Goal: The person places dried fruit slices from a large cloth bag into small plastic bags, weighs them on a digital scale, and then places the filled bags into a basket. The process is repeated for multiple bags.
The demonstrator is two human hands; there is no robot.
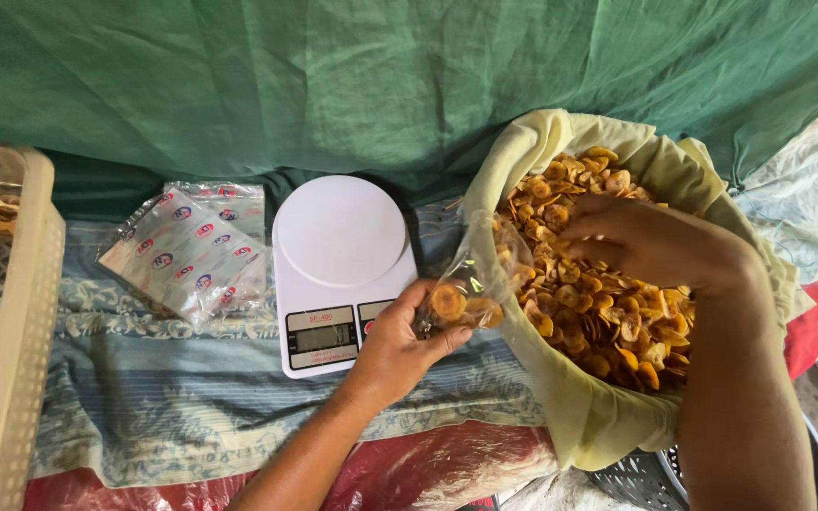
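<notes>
Green cloth (333, 76) hangs as the backdrop; below it a blue patterned cloth (172, 378) covers the table. White kitchen scale (338, 270) sits near the middle of the cloth, round pan bare, small display facing the person. Stack of empty printed clear packets (191, 251) lies just left of the scale. Cream plastic basket (11, 322) with perforated walls stands at the far left edge.

Large basket lined with pale yellow cloth (560, 397) stands at right, filled with golden banana chips (608, 322).

Left hand (400, 345) is closed around the lower part of a clear plastic bag (475, 274), thumb and fingers pinching it; the bag is held against the rim of the lined basket, mouth toward the chips, with a few chips already inside near the fingers. Left hand is just right of the scale, apart from it.

Right hand (650, 241) is down in the chips, fingers curled and partly buried; whether it has hold of any chips I cannot tell.
</notes>
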